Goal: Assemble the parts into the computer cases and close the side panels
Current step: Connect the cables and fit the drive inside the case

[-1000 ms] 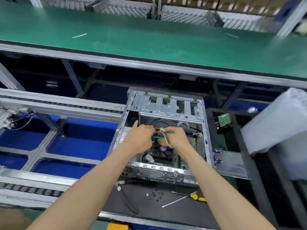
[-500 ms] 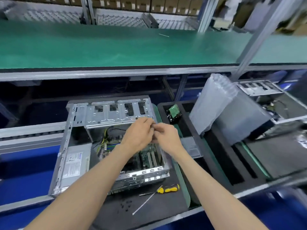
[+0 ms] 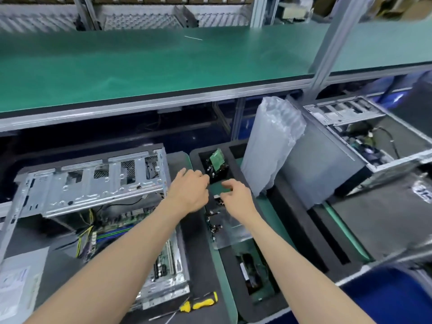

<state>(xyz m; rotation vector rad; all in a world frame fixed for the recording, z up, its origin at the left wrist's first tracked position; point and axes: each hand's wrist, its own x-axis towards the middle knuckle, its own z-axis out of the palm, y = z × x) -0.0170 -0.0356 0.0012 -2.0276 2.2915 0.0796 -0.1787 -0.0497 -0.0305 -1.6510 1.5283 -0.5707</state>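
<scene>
Both hands withdrawn from open computer case [image 3: 93,206], now over foam parts tray [image 3: 264,230] right of case. Left hand [image 3: 190,191] loosely curled, contents not discernible. Right hand [image 3: 236,195] fingers curled at small part [image 3: 217,197]; grip unconfirmed. Cable work apparently paused; next part pickup likely. Screwdriver [image 3: 203,302] lies near front of case.

Work surface: dark mat [image 3: 203,272] on the bench, green-edged. On it at left lies an open computer case [image 3: 93,206], side panel off, board and cables showing. In front of the case lies a yellow-handled screwdriver [image 3: 198,304]. To the right sits a black foam tray [image 3: 292,244] with slots — a green circuit board part [image 3: 216,160] stands in a far slot. A bubble-wrap sleeve [image 3: 271,150] leans upright at the tray's far side. Further right, a second open case [image 3: 364,136]. Above — a green shelf [image 3: 140,66].
</scene>
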